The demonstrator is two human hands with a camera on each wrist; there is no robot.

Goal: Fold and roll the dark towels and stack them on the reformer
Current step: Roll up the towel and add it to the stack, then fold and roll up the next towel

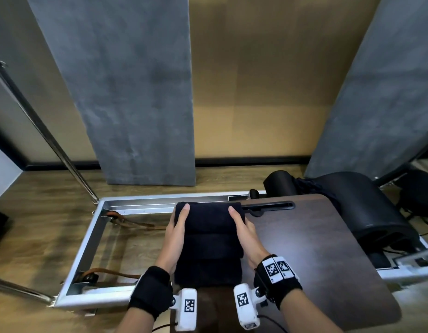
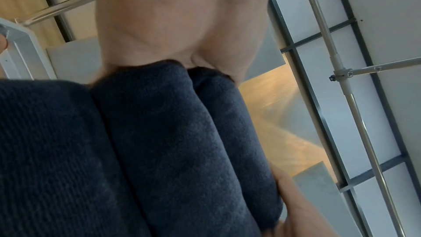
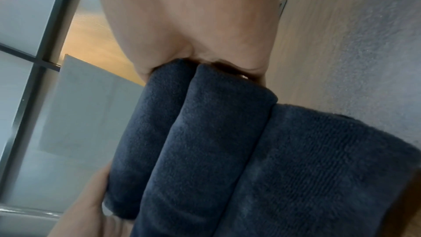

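Three rolled dark-navy terry towels [image 1: 208, 241] are lined along the left edge of the dark brown wooden reformer board [image 1: 316, 248], ends pressed by left hand [image 1: 176, 234] and right hand [image 1: 244, 234], fingers nearly straight. Risk: uneven pressure could tip the outer rolls off that edge into the open metal frame [image 1: 87, 246].

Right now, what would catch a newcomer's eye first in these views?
The row of rolled dark towels, lying on the near-left edge of the brown board, draws the eye first. The left hand and right hand press flat against its two ends, with their fingers reaching the farthest roll. Behind them lies the reformer's silver frame, leather straps inside it.
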